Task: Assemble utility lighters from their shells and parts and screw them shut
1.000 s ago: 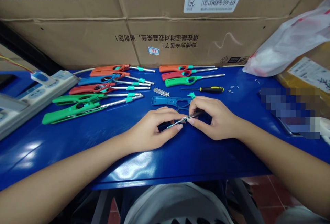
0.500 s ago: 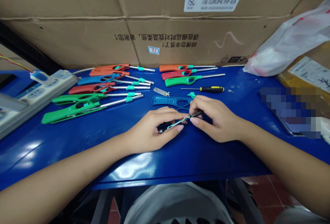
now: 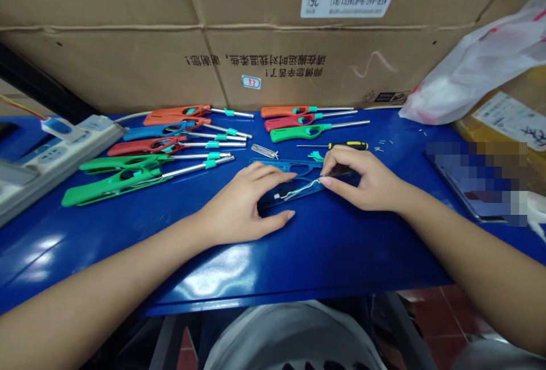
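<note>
My right hand (image 3: 367,179) pinches a slim black part with thin white and teal wires (image 3: 303,188) trailing left from its fingertips. A small black piece with a white tip (image 3: 282,194) lies at the wires' left end. Beneath it is a blue lighter casing half (image 3: 313,188). Over the left end of this half, my left hand (image 3: 243,202) is open, thumb and fingers apart; whether it touches the casing is hidden. Just behind sits another blue casing half (image 3: 281,162), partly covered by my left fingers. A teal trigger piece (image 3: 315,156) lies beyond my right hand.
Several lighters with open bodies, one a green lighter (image 3: 113,185), lie at the left. Further back are three more, including a red lighter (image 3: 290,123). A screwdriver (image 3: 348,145), small screws (image 3: 385,142), a metal clip (image 3: 264,151), a power strip (image 3: 63,151) and a phone (image 3: 469,188) surround the work.
My left fingers have opened away from the wires and black piece. My right hand has moved slightly up and right, still pinching the black part, and the blue casing below now shows more.
</note>
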Demonstrator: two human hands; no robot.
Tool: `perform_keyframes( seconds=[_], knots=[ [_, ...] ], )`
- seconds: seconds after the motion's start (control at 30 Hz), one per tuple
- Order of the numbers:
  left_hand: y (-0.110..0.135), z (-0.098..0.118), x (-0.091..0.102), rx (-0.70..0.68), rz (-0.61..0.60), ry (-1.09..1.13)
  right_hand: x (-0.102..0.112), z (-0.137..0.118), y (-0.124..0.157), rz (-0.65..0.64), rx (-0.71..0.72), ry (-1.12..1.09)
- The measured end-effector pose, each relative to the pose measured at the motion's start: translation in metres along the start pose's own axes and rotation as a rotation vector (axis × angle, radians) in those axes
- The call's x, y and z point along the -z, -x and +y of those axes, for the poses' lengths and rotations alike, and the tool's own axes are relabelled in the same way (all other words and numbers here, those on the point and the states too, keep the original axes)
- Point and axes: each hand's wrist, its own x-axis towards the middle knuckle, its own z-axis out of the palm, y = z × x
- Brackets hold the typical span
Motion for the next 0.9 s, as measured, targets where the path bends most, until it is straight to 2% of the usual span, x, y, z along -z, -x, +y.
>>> perform_keyframes(
  seconds=[0.17, 0.37, 0.57, 0.77, 0.9],
  knots=[
    [0.001, -0.008, -0.001, 0.007, -0.053, 0.013, 0.002, 0.011, -0.001, -0.027, -0.048, -0.024],
    [0.001, -0.013, -0.005, 0.052, -0.030, 0.058, -0.002, 0.011, 0.001, -0.087, -0.112, -0.058],
    [0.000, -0.015, -0.006, 0.059, -0.025, 0.087, -0.012, 0.007, 0.003, 0.011, -0.174, -0.045],
    [0.000, -0.017, -0.006, 0.060, -0.032, 0.094, -0.008, 0.002, 0.008, 0.161, -0.093, -0.048],
    [-0.001, -0.017, -0.006, 0.071, -0.040, 0.104, -0.007, 0.004, 0.014, 0.135, -0.052, -0.020]
  ],
)
